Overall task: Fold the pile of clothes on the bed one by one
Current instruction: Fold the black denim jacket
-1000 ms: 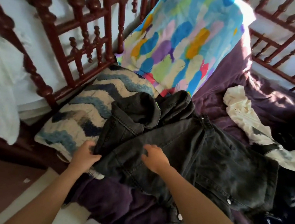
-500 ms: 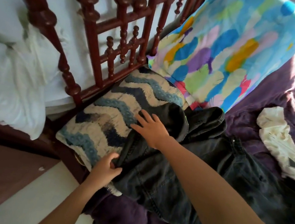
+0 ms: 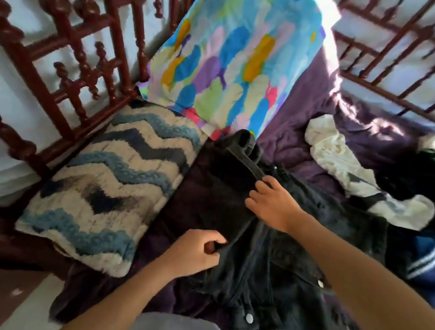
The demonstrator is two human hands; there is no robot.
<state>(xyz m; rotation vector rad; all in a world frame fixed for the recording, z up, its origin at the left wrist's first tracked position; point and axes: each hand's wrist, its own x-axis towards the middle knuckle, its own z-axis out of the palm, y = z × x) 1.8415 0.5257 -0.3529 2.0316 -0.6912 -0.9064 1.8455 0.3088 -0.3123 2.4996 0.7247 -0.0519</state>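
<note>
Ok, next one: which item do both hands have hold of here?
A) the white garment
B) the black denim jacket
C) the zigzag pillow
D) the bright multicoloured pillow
B: the left hand pinches the black denim jacket and the right hand curls its fingers over a fold of it higher up. The white garment lies apart to the right, with neither hand on it.

No text, label, brand or number can be read. The black denim jacket [image 3: 266,269] shows only plain metal snaps [image 3: 248,318], and the pale marks on the dark garment [image 3: 418,182] at the right edge are too blurred to tell as letters.
</note>
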